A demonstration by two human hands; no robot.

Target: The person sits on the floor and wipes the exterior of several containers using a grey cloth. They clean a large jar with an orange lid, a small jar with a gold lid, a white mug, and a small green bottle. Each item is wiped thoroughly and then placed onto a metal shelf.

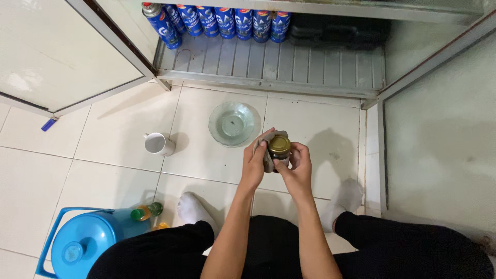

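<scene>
A small glass jar [279, 150] with a gold lid and dark contents is held upright in front of me, above the white floor tiles. My left hand [254, 163] presses a grey cloth [268, 157] against the jar's left side. My right hand [297, 165] grips the jar from the right and below. A clear glass bowl [235, 124] lies on the tiles just beyond the hands.
A white mug [159, 143] stands left of the bowl. An open low cabinet [268, 64] holds a row of blue spray cans [217, 20]. A blue lidded container [82, 243] and small bottles [146, 212] sit at lower left. My socked feet [194, 209] rest on the tiles.
</scene>
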